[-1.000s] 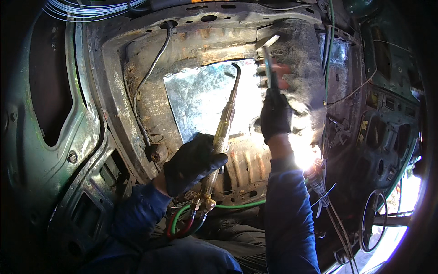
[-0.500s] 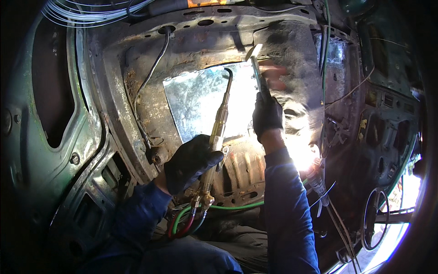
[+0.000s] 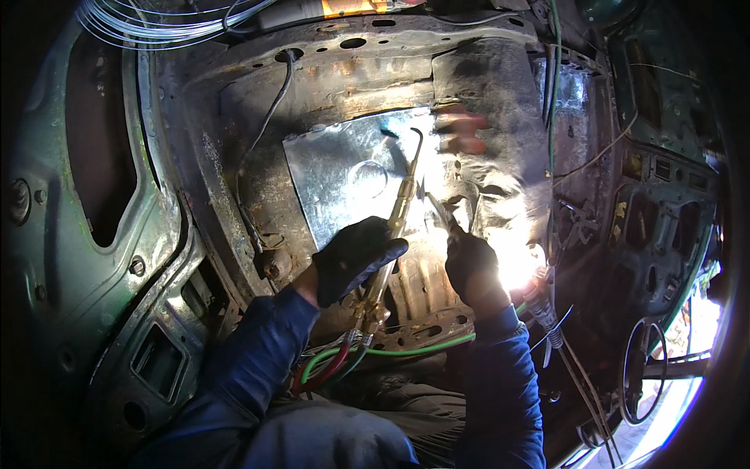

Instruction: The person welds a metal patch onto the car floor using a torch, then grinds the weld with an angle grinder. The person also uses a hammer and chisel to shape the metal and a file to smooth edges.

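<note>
My left hand, in a black glove, is closed around a brass gas torch. Its thin curved tip points up over a shiny sheet-metal patch lying on the rusty floor pan. Red and green hoses run from the torch's lower end. My right hand, also gloved in black, grips a hammer by its handle; glare hides the hammer's head. Beyond it, at the patch's upper right corner, are blurred reddish fingers, apparently another person's hand.
A bright work lamp glows beside my right wrist, its cable trailing down. Green body panels rise at the left. Coiled wire hangs at the upper left. A steering wheel stands at the lower right.
My right hand has drawn the hammer down toward me, away from the patch's far edge. My left hand and the torch have shifted right, and the torch now leans more to the right.
</note>
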`<state>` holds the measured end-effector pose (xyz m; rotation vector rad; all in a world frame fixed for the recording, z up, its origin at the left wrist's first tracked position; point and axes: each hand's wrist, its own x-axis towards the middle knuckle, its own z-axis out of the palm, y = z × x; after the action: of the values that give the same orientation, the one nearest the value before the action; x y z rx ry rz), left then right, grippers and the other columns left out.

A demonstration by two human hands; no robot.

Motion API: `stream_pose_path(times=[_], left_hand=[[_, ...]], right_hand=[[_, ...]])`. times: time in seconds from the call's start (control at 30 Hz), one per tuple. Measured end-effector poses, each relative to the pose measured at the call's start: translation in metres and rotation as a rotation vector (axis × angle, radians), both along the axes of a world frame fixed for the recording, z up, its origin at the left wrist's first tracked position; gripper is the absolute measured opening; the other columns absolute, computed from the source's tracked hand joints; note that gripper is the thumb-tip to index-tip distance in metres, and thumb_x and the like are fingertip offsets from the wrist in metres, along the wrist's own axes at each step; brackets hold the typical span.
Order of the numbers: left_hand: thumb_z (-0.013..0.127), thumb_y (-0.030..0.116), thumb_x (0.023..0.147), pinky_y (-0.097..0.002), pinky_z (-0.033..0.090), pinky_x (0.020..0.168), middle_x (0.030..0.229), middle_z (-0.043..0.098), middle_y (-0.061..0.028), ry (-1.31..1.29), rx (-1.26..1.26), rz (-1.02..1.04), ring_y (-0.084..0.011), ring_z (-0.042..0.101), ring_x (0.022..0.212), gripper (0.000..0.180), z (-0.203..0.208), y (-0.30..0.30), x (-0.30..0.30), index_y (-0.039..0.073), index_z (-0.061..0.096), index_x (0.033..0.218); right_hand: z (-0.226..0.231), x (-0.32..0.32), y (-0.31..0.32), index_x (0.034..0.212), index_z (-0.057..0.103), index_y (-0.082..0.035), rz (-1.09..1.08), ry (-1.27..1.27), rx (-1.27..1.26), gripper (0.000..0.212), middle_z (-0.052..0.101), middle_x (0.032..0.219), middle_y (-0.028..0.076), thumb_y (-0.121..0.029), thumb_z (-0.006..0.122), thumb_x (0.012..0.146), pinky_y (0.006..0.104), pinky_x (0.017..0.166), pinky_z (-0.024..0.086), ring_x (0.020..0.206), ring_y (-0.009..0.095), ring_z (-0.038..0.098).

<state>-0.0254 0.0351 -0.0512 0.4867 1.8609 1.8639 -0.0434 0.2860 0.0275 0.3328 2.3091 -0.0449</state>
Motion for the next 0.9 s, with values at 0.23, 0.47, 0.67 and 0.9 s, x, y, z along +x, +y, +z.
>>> stream_pose_path(times=[0.23,0.47,0.67,0.9], left_hand=[[0.063,0.032,0.107,-0.0385,0.045,0.075,0.086,0.051,-0.0086,-0.191,0.048,0.043,-0.0217,0.054,0.08,0.032,0.01,0.029,-0.047,0.001,0.062,0.099],[0.063,0.031,0.108,-0.0388,0.045,0.071,0.086,0.049,-0.0075,-0.531,-0.014,0.005,-0.0211,0.051,0.076,0.026,0.016,0.028,-0.064,0.005,0.065,0.106],[0.062,0.015,0.108,-0.0408,0.05,0.074,0.093,0.053,-0.0106,0.063,0.067,0.034,-0.0278,0.056,0.08,0.027,-0.031,0.026,-0.04,0.023,0.064,0.133],[0.064,0.009,0.104,-0.0422,0.051,0.074,0.095,0.055,-0.0128,0.411,-0.006,0.042,-0.0311,0.057,0.082,0.041,-0.04,0.024,-0.045,0.025,0.06,0.142]], right_hand=[[-0.008,0.016,0.008,0.144,0.061,-0.014,-0.032,-0.073,0.051,0.041,0.075,0.115,0.023,-0.021,0.052,0.105,0.0489,0.094,0.059,0.107,0.038,0.073],[-0.008,0.017,0.0,0.128,0.071,-0.006,-0.055,-0.139,0.085,0.034,0.075,0.116,0.023,-0.021,0.054,0.103,0.0476,0.093,0.06,0.107,0.039,0.074],[-0.016,0.023,0.006,0.118,0.074,0.0,-0.069,-0.07,0.081,0.032,0.075,0.114,0.024,-0.021,0.056,0.101,0.0477,0.094,0.06,0.108,0.039,0.074],[-0.006,0.014,0.001,0.117,0.074,-0.001,-0.055,-0.127,0.078,0.034,0.074,0.116,0.023,-0.024,0.053,0.103,0.0479,0.095,0.059,0.109,0.039,0.073]])
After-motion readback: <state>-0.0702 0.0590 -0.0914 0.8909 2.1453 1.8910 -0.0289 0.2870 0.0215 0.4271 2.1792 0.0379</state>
